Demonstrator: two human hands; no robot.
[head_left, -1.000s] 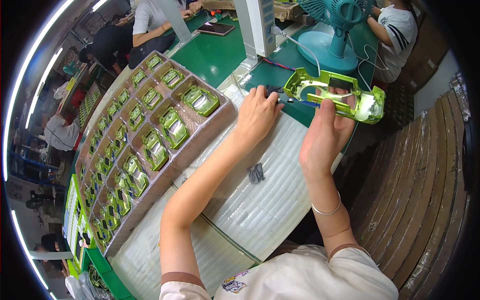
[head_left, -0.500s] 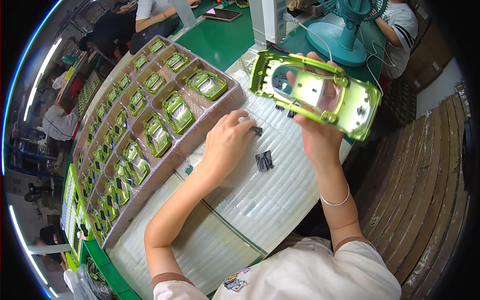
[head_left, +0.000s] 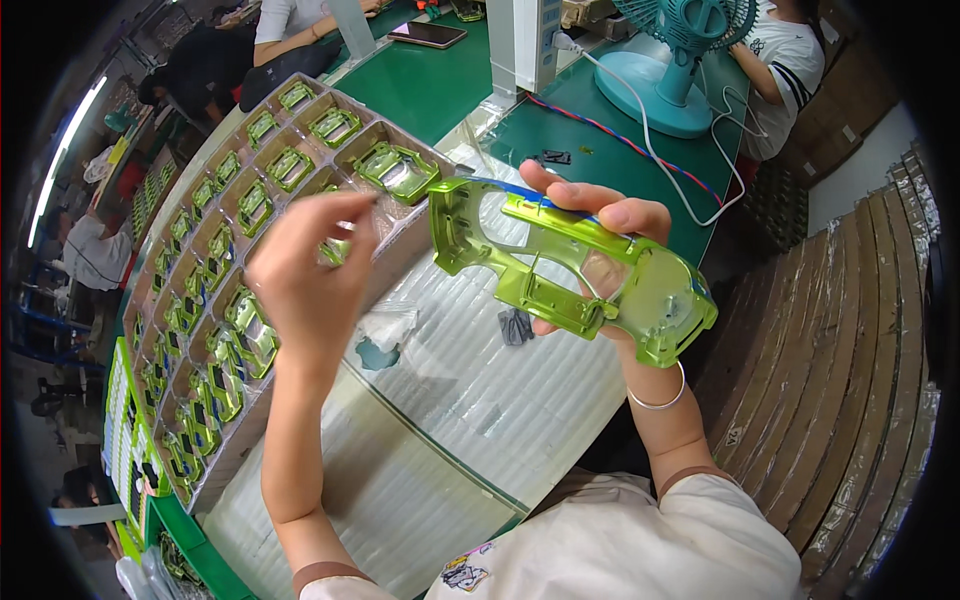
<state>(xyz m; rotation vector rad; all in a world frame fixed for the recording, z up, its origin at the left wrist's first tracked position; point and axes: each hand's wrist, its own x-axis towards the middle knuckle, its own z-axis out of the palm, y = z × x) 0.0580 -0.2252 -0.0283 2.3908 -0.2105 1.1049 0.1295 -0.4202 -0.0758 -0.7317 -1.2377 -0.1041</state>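
Fingers (head_left: 345, 205) of the left hand (head_left: 312, 280), left of centre in the frame, curl loosely toward the thumb, blurred by motion; I cannot tell whether anything is pinched between them. Half a second ago that hand was low over the pale padded sheet (head_left: 440, 400), beside a small dark bit; now it hangs raised before the divided tray (head_left: 403, 240), whose compartments of green shells fill the left side of the frame.

Right of it, at the centre, is the single green shell (head_left: 548, 302) with a clear window, its hollow inner face toward the camera. It has come down and leftward, its near end now close to the tray's corner. The right hand (head_left: 635, 215) grips it by the far edge, fingers closed over the rim. The shell seems to be the piece being worked on, while the crumpled black piece (head_left: 516, 326) lies apart on the sheet beneath.
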